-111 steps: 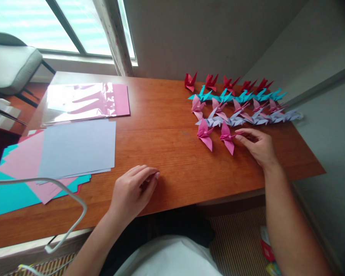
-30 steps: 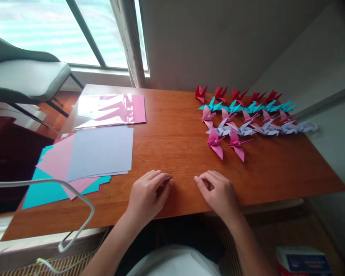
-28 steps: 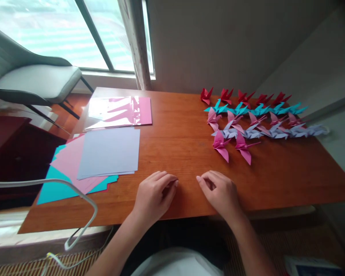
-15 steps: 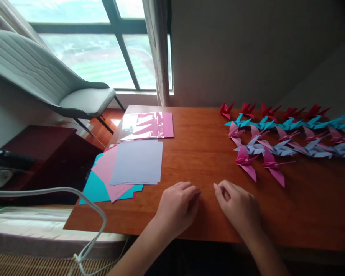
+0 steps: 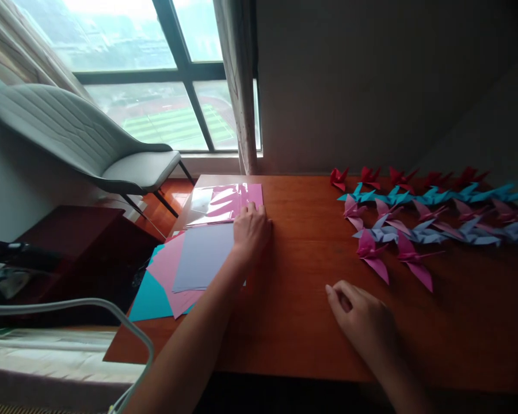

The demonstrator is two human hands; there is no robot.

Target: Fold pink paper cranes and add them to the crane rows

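Observation:
My left hand (image 5: 251, 229) reaches across the wooden desk (image 5: 302, 310) and rests at the near right corner of a plastic sleeve of pink paper (image 5: 224, 202), just above a lavender sheet (image 5: 202, 263) topping a stack of pink and teal paper (image 5: 155, 287). Its fingers curl down onto the sleeve's edge. My right hand (image 5: 362, 319) lies loosely curled on the desk near the front, holding nothing. Rows of folded paper cranes (image 5: 418, 213) in red, teal, pink and lavender fill the right side, with two magenta cranes (image 5: 392, 261) nearest my right hand.
A grey chair (image 5: 90, 146) stands by the window (image 5: 155, 86) at left. A dark low cabinet (image 5: 69, 241) sits beside the desk's left edge. A white cable (image 5: 90, 310) loops at the lower left. A wall runs behind the desk.
My left hand has left the desk's front middle and reached forward-left to the pink paper sleeve. My right hand stays put. The view has tilted upward and swung left.

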